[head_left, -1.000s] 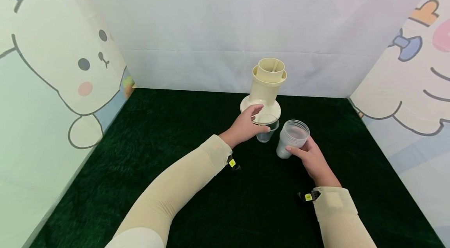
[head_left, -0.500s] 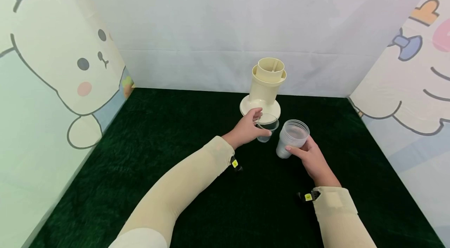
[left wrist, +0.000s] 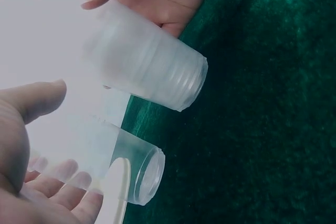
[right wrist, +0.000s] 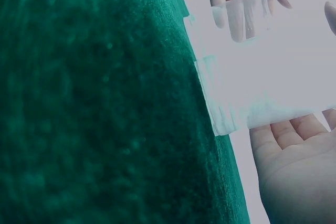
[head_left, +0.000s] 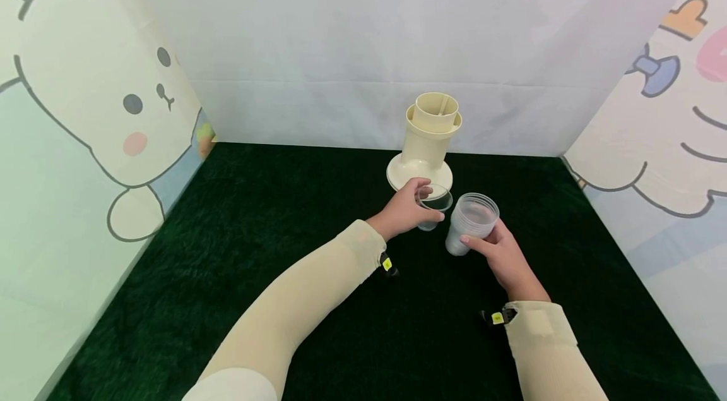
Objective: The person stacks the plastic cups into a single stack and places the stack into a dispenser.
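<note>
A clear plastic cup [head_left: 438, 204] stands upright in my left hand [head_left: 400, 210], fingers behind it and thumb across the front near the rim. In the left wrist view the fingers [left wrist: 71, 190] show through the wall of the cup [left wrist: 139, 169]. To its right, my right hand [head_left: 500, 254] grips a stack of nested plastic cups [head_left: 470, 224] from the right side, thumb in front. The stack leans slightly, its open end up, close beside the single cup. In the right wrist view, glare washes out much of the stack [right wrist: 223, 98].
Behind the cups stands a cream plastic holder [head_left: 427, 148] with a wide round base and a two-tier cylindrical top. Dark green cloth [head_left: 272, 199] covers the table. A white backdrop [head_left: 318, 28] rises at the back, with cartoon-printed sheets on both sides.
My left hand has moved right and closed in round the single cup, which has shifted slightly right. The right hand and the stack have stayed almost still.
</note>
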Available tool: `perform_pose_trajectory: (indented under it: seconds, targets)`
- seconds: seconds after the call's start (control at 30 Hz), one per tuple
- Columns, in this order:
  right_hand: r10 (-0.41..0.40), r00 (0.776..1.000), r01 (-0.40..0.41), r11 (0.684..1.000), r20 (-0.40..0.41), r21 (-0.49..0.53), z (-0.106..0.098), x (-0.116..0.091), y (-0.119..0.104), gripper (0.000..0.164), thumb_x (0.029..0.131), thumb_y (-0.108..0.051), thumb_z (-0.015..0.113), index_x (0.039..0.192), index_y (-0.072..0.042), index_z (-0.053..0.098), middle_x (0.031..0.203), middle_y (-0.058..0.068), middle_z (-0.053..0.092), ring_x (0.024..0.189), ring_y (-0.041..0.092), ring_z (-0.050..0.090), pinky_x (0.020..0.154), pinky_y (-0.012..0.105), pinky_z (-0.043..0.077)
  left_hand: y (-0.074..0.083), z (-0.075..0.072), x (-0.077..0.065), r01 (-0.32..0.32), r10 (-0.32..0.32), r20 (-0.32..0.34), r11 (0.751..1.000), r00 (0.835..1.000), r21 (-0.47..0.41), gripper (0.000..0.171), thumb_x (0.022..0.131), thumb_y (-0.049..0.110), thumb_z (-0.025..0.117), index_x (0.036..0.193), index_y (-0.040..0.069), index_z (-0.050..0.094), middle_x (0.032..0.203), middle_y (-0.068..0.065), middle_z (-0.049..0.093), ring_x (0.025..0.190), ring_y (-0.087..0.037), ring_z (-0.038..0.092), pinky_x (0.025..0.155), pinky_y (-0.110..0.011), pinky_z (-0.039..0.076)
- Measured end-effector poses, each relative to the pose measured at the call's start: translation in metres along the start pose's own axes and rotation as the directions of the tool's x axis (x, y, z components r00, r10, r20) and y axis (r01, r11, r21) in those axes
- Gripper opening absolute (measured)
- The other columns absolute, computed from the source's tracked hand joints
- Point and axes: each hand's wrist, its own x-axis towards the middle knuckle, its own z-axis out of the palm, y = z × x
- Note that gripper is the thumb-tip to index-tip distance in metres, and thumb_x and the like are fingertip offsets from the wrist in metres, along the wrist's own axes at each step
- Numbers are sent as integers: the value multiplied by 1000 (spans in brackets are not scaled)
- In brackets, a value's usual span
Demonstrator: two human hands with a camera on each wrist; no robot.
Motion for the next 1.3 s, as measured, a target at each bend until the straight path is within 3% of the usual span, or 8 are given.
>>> perform_pose_trajectory:
  seconds: [0.63,0.83,1.3]
  targets:
    - [10,1000,-10,1000,2,5,0,0,0,75,99,-29,73,160,-21,29,157,11,40,141,30,41,118,64,27,-3,-1,-1,5,-4,-24,999,1000,38,84,87,30,86,155,15,39,148,-4,53,137,-24,49,107,-42,47]
    - [0,1000,0,1000,6,4,0,0,0,74,100,-28,72,160,-21,29,157,11,40,141,30,41,117,64,27,-3,-2,-1,-5,5,-18,999,1000,34,81,90,25,83,156,12,37,148,-5,53,136,-22,50,106,-41,48]
    - [12,1000,-12,1000,-11,-21,0,0,-2,77,99,-30,73,160,-19,29,157,12,40,142,34,40,118,65,26,11,-12,-7,-4,6,-37,997,999,72,78,90,23,83,154,16,39,146,-2,54,135,-19,51,108,-40,47]
